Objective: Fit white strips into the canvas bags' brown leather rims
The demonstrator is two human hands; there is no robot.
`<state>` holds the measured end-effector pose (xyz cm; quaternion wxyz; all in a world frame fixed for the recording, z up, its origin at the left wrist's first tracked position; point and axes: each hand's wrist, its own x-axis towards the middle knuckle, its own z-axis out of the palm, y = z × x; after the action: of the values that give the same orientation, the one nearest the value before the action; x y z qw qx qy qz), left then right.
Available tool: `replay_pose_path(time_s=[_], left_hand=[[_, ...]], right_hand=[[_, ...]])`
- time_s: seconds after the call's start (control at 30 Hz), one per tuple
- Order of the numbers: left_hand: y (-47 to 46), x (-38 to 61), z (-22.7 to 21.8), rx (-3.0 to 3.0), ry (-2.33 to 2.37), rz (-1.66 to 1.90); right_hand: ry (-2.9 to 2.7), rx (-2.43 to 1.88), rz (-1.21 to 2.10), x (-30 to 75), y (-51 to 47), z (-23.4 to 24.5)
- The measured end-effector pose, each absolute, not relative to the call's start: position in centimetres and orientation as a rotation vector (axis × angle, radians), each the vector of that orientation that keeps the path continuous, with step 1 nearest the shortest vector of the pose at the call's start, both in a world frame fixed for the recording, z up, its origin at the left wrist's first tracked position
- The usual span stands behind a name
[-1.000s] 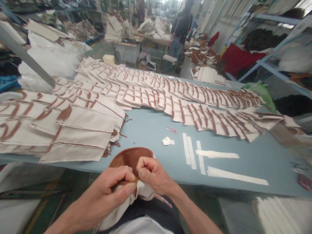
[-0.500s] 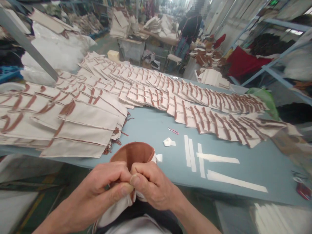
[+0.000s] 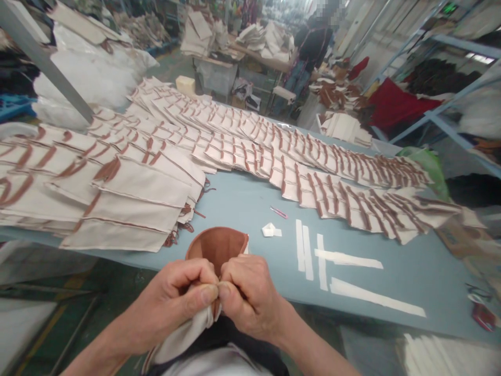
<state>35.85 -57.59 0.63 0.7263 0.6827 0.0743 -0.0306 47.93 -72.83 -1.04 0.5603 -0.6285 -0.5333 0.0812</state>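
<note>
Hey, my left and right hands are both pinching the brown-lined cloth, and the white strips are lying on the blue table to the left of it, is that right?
Not quite: the head view shows the white strips to the right of the cloth. They do lie on the blue table, and your left hand and right hand are both pinching the cloth.

Left hand (image 3: 182, 292): one, bare, back uppermost, index finger curled, left thumb (image 3: 198, 300) stretched toward the right hand (image 3: 250, 292), the two digits closed in a pinch; right hand: one, bare, fingers folded inward, thumb and index finger likewise pinching; thumb tips: side by side; left forearm (image 3: 104, 344) and right forearm (image 3: 309, 337): bare, slanting inward, wrists well apart
</note>
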Motion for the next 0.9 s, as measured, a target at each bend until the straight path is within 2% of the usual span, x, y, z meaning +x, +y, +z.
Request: replay_pose_path(time_s=[0.23,0.4,0.53,0.6,0.77,0.9], left_hand=[[-55.4,36.6,3.7,2.236,-0.188,0.211],[-54.9,37.5,4.1,2.423,-0.376,0.337],[-54.4,38.1,4.4,2.426,-0.385,0.295],[-53.8,38.5,4.7,2.394,-0.358,0.257],[-50.9,40.4,5.7,2.146,-0.172,-0.058],[-49.4,41.4,5.8,1.995,-0.170,-0.095]], right_hand=[[-1.340,-1.516,0.444,49.6,-73.9,1.3],[-1.203,-1.418,0.784,50.4,-73.2,2.7],[-1.029,-1.343,1.024,50.3,-72.7,3.0],[-1.055,-1.370,0.981,50.2,-72.8,3.1],[-1.275,-1.523,0.551,51.8,-73.8,3.6],[-1.243,-1.693,0.450,54.1,-74.5,2.9]])
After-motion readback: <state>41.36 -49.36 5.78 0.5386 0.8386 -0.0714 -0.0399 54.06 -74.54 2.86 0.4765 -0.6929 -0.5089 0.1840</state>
